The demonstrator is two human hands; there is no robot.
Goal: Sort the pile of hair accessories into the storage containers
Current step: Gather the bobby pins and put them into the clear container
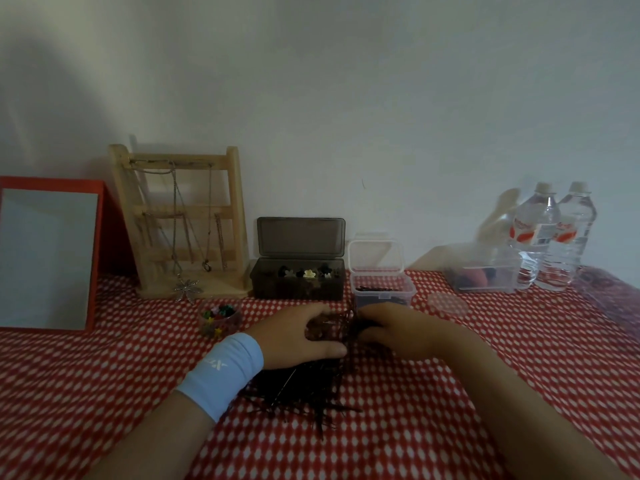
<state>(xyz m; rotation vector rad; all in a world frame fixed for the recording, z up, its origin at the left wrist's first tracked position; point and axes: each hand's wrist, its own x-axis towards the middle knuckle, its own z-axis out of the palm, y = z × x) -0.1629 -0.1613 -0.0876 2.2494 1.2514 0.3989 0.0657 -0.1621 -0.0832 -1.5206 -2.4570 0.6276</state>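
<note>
A bunch of dark hairpins point(346, 327) is held between the left hand point(304, 336) and the right hand point(391, 332). Both sets of fingers are curled onto it, though the exact pinch is blurred. Its long axis runs away from the person, above the remaining pile point(298, 393). The clear box point(382, 289) holding like pins is noted just beyond the right hand, the nearer one. Lettering on the wristband point(225, 375) and the bottles point(554, 237) is not legible.

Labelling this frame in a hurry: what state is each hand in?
Left hand: curled round a bunch of dark hairpins.
Right hand: fingertips on the same bunch; grip cannot be told.
</note>
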